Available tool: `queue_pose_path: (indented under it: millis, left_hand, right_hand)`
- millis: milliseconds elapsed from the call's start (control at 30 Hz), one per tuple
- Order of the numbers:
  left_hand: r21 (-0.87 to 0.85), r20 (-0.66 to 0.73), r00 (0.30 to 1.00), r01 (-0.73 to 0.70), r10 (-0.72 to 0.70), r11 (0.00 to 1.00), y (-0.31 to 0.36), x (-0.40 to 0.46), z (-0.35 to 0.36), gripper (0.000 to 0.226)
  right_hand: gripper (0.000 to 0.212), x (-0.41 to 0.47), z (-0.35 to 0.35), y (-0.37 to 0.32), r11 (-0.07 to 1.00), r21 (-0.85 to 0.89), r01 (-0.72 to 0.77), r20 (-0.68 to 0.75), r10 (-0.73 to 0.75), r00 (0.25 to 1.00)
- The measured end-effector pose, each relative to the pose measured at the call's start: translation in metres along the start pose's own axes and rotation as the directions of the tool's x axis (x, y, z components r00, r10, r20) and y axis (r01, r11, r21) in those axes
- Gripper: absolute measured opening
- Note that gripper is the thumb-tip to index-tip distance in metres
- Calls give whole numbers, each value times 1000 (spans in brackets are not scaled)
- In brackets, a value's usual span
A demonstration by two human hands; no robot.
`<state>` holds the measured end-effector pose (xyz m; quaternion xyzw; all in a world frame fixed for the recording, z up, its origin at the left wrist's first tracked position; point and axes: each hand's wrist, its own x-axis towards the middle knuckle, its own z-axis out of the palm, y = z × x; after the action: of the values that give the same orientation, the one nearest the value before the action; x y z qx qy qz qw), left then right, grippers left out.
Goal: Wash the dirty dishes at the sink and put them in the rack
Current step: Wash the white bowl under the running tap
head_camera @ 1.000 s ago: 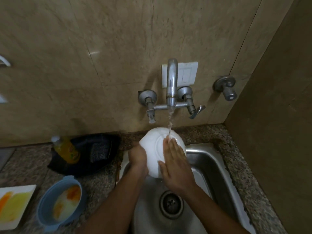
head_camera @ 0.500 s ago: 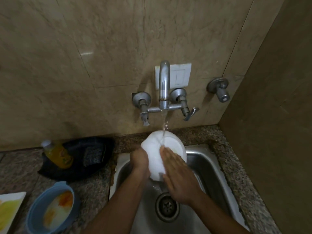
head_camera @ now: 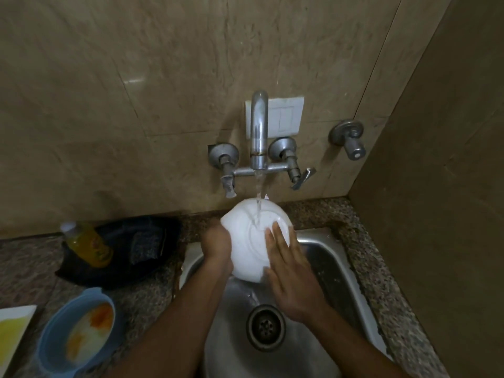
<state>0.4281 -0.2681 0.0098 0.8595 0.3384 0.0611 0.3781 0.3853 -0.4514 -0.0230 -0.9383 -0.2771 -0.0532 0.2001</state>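
While the right hand (head_camera: 293, 279) lies flat with straight fingers against the underside of the white bowl (head_camera: 255, 241), its fingertips sit lower and further right on the base ring than a second ago, so it is rubbing across the surface, not resting. Opposite it, the left hand (head_camera: 216, 242) grips the bowl's left rim, fingers hidden behind it, holding the bowl tilted on edge above the sink (head_camera: 331, 257) as before. Water from the tap (head_camera: 259, 132) now strikes nearer the middle of the base instead of beside the fingertips. This reads as rinsing well under way on one dish, while the stained blue bowl (head_camera: 77, 331) and a smeared plate (head_camera: 13, 331) wait on the counter (head_camera: 24, 268) beside the soap bottle (head_camera: 88, 242); no rack is in view.
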Motion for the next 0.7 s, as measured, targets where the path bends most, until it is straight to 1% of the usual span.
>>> queue_pose_path:
  millis: [33, 67, 100, 133, 167, 200, 233, 267, 300, 333, 367, 400, 433, 467, 500, 533, 567, 600, 633, 700]
  left_hand:
    - [-5, -1, 999, 46, -46, 999, 2, -3, 0, 37]
    - [40, 7, 996, 86, -87, 995, 2, -4, 3, 39]
    - [87, 18, 995, 100, -102, 991, 3, -7, 7, 41]
    - [95, 34, 993, 111, -115, 989, 3, -10, 13, 42]
    - [3, 72, 989, 129, -129, 992, 4, -15, 20, 41]
    - [-215, 122, 966, 248, -226, 945, 7, -17, 25, 40]
    - [-424, 256, 917, 392, -307, 817, 10, -17, 25, 40]
    - [-456, 334, 890, 442, -312, 772, 12, -21, 22, 42]
    - [-478, 389, 883, 437, -262, 762, 12, -23, 20, 44]
    - [-521, 411, 869, 472, -275, 711, 12, -23, 18, 46]
    - [-533, 417, 862, 489, -288, 691, 11, -24, 17, 46]
    - [-563, 396, 867, 489, -302, 666, 9, -23, 19, 48]
    - [-595, 400, 862, 502, -311, 627, 11, -23, 18, 49]
    - [-625, 425, 856, 513, -295, 589, 16, -24, 15, 50]
    - [-638, 448, 851, 519, -275, 568, 21, -26, 12, 47]
    - [-644, 475, 849, 514, -231, 567, 27, -27, 9, 45]
    - [-633, 505, 841, 512, -192, 581, 34, -28, 4, 44]
    - [-622, 533, 832, 509, -156, 595, 38, -28, 2, 44]
    - [-611, 558, 819, 513, -131, 603, 42, -28, 0, 44]
    - [-616, 585, 806, 514, -90, 597, 47, -27, -6, 41]
  right_hand:
    - [67, -4, -4, 7, 999, -22, 32, 27, -31, 999]
    - [66, -3, -5, 11, 999, -38, 14, 31, -12, 999]
    - [66, 4, -5, 9, 998, -47, -35, 8, 35, 999]
    - [67, 13, -3, 2, 996, -38, -86, -17, 86, 996]
    - [66, 21, -2, -10, 995, -19, -101, -35, 100, 994]
    - [65, 24, -4, -23, 998, -7, -62, -35, 62, 997]
    - [64, 22, -3, -28, 1000, 2, 18, -23, -18, 1000]
    - [63, 17, -6, -29, 995, 2, 102, -15, -102, 995]
    - [62, 11, -9, -21, 989, 22, 144, -24, -143, 989]
    - [62, 7, -10, -7, 991, 63, 118, -60, -114, 992]
    - [62, 5, -7, 8, 990, 140, 10, -98, 3, 995]
    - [65, 6, -2, 22, 946, 271, -175, -86, 205, 975]
    - [70, 11, 0, 33, 819, 455, -349, -52, 415, 908]
    - [74, 16, 2, 38, 619, 652, -437, 16, 566, 825]
    - [70, 20, 4, 42, 393, 808, -439, 104, 639, 762]
    - [59, 23, 3, 42, 152, 903, -402, 206, 667, 716]
    - [45, 25, 2, 42, -80, 932, -354, 316, 658, 684]
    - [40, 25, 0, 43, -234, 917, -325, 397, 622, 674]
    - [40, 25, -2, 43, -327, 892, -313, 450, 577, 681]
    - [42, 27, -4, 43, -432, 856, -283, 491, 514, 703]
